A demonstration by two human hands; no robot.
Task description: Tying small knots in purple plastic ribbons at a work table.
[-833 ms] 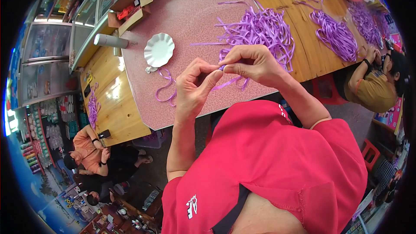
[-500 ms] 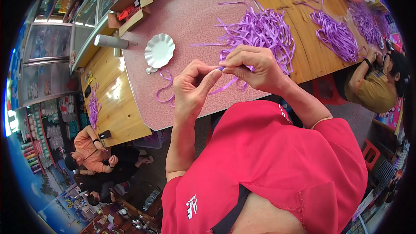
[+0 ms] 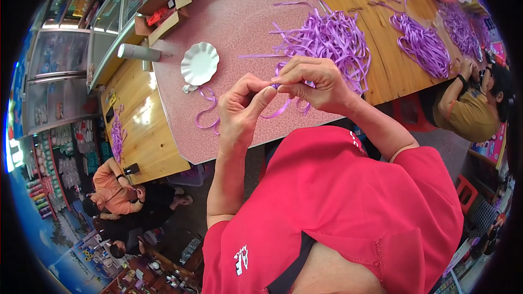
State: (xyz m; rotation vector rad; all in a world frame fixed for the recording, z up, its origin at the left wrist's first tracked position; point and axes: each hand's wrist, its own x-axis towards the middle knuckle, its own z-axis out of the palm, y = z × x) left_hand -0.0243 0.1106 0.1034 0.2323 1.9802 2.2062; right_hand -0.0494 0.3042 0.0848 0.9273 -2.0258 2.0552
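Both hands meet above the pink speckled table mat, fingertips pinching a short piece of purple ribbon (image 3: 275,85) between them. My left hand (image 3: 243,103) grips its near end with thumb and forefinger. On the other side, my right hand (image 3: 316,83) has its thumb and fingers closed on the same ribbon, and a loose strand (image 3: 279,110) trails below. Just beyond the right hand lies a big tangled heap of purple ribbon (image 3: 332,38). A white scalloped dish (image 3: 200,64) stands to the left, with a curled ribbon (image 3: 205,111) close to it.
A grey cylinder (image 3: 136,52) and an opened cardboard box (image 3: 163,15) stand at the far left. More ribbon bundles (image 3: 419,43) lie on the wooden table to the right. One person (image 3: 474,103) sits at the right, another (image 3: 114,190) at the lower left.
Both hands have shifted very slightly left, still pinching the ribbon. The person at the lower left has brought their hands closer together.
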